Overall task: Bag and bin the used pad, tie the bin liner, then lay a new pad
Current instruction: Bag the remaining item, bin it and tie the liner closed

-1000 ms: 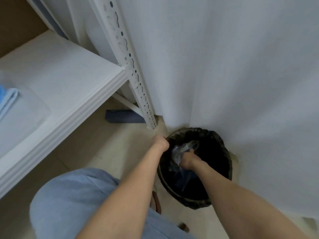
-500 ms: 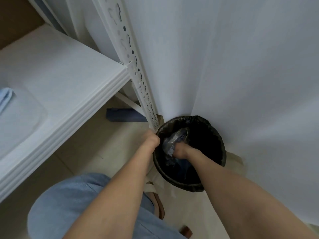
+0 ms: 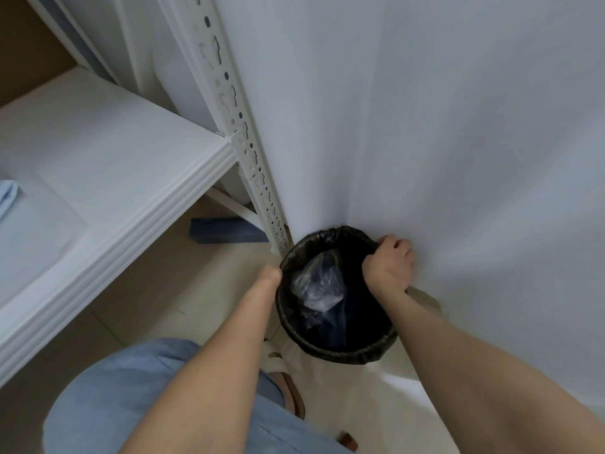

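A round bin with a black liner (image 3: 343, 353) stands on the floor against the white wall. Inside it lies a clear plastic bag (image 3: 319, 283) holding the used pad, leaning toward the left side. My left hand (image 3: 270, 276) grips the liner at the bin's left rim; its fingers are hidden over the edge. My right hand (image 3: 391, 265) is closed on the liner at the upper right rim. On the white shelf at the far left lies a light blue folded pad (image 3: 7, 196), cut off by the frame edge.
A white shelf board (image 3: 108, 178) juts out at the left, with its perforated metal upright (image 3: 244, 139) right beside the bin. A dark blue flat item (image 3: 226, 231) lies on the floor under the shelf. My knee in blue fabric (image 3: 131, 394) is below.
My right hand has let go of the bagged pad inside the bin and moved up to the right rim, where it grips the liner. The left hand stays on the left rim.
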Demonstrator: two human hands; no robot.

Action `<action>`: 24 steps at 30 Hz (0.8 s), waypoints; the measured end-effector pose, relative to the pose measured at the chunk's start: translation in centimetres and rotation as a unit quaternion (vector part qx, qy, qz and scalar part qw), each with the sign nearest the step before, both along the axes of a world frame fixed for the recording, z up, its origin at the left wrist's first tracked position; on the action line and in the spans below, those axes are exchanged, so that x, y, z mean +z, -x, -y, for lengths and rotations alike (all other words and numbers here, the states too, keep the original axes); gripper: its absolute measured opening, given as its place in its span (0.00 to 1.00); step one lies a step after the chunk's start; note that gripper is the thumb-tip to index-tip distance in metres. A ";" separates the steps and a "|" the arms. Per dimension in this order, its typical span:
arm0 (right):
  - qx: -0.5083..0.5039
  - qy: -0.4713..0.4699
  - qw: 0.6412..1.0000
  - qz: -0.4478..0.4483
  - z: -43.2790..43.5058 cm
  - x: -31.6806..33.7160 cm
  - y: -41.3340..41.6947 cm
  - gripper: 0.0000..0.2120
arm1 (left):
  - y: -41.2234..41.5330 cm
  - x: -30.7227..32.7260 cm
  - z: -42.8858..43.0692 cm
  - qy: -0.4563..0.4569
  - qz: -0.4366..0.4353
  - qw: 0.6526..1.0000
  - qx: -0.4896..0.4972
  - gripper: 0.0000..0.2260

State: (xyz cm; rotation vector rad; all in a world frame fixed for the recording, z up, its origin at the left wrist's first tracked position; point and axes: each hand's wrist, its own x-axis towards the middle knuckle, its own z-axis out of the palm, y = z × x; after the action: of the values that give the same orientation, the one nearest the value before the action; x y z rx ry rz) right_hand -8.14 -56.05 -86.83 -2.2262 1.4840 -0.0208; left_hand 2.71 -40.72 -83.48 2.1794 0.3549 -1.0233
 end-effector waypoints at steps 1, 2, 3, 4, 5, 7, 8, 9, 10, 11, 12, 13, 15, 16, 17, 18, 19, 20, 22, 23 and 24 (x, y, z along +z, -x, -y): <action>-0.040 -0.037 0.998 -0.015 0.6 -0.1 0.4 0.19 | 0.3 -0.1 -0.2 0.020 -0.017 0.999 0.042 0.17; -0.074 -0.089 0.993 -0.019 1.1 -0.4 0.8 0.21 | 0.8 0.0 -0.3 0.043 -0.031 0.996 0.078 0.16; -0.092 -0.142 0.985 -0.013 1.6 -0.9 1.0 0.23 | 1.1 -0.1 -0.3 0.060 -0.050 0.991 0.110 0.15; -0.098 -0.182 0.978 -0.007 1.8 -1.3 1.2 0.25 | 1.2 -0.5 -0.4 0.082 -0.073 0.983 0.147 0.14; -0.097 -0.200 0.975 -0.004 2.0 -1.7 1.4 0.27 | 1.3 -0.8 -0.3 0.107 -0.101 0.972 0.183 0.16; -0.103 -0.211 0.972 0.011 2.0 -2.0 1.5 0.28 | 1.3 -1.2 -0.5 0.121 -0.122 0.963 0.209 0.19; -0.107 -0.209 0.972 0.015 2.1 -2.1 1.5 0.27 | 1.3 -1.2 -0.7 0.113 -0.113 0.966 0.205 0.19; -0.118 -0.211 0.970 0.028 2.2 -2.0 1.4 0.27 | 1.4 -0.9 -0.8 0.109 -0.106 0.970 0.191 0.19; -0.138 -0.214 0.966 0.046 2.2 -1.8 1.3 0.26 | 1.3 -1.0 -0.9 0.119 -0.105 0.969 0.188 0.19; -0.148 -0.211 0.965 0.057 2.4 -1.8 1.2 0.25 | 1.2 -0.9 -0.9 0.121 -0.115 0.969 0.182 0.19; -0.152 -0.214 0.963 0.064 2.5 -1.8 1.1 0.24 | 1.2 -1.0 -0.9 0.131 -0.123 0.966 0.186 0.19; -0.152 -0.210 0.963 0.068 2.6 -1.9 1.1 0.23 | 1.1 -1.0 -1.1 0.134 -0.130 0.964 0.189 0.18; -0.169 -0.204 0.961 0.083 2.6 -2.2 0.9 0.22 | 0.6 -1.6 -1.1 0.148 -0.128 0.957 0.212 0.16; -0.181 -0.201 0.958 0.092 2.6 -2.2 0.9 0.23 | 0.4 -1.9 -1.2 0.147 -0.117 0.958 0.216 0.14; -0.192 -0.198 0.956 0.099 2.6 -2.3 0.9 0.22 | 0.2 -2.0 -1.2 0.129 -0.093 0.964 0.211 0.14; -0.201 -0.197 0.954 0.106 2.6 -2.4 0.9 0.21 | 0.1 -2.4 -1.2 0.110 -0.056 0.971 0.203 0.12; -0.209 -0.201 0.950 0.113 2.7 -2.3 0.8 0.20 | -0.1 -2.6 -1.2 0.072 -0.006 0.982 0.177 0.11; -0.215 -0.202 0.947 0.125 2.7 -2.3 0.8 0.17 | -0.2 -3.0 -1.1 0.023 0.053 0.989 0.139 0.12; -0.218 -0.197 0.945 0.142 2.9 -2.0 0.9 0.13 | 0.1 -1.9 -0.7 -0.035 0.153 0.987 0.042 0.13; -0.212 -0.197 0.948 0.132 2.9 -1.5 1.0 0.12 | 0.4 -1.3 -0.5 -0.045 0.183 0.982 -0.003 0.13; -0.203 -0.195 0.951 0.124 2.9 -1.3 1.1 0.12 | 0.6 -0.8 -0.2 -0.051 0.207 0.976 -0.046 0.13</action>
State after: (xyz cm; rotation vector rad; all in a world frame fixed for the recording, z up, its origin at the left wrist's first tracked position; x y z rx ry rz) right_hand -9.23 -59.00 -88.11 -1.5236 1.6141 -0.1226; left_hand 2.14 -40.49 -84.26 2.4494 0.1130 -0.5825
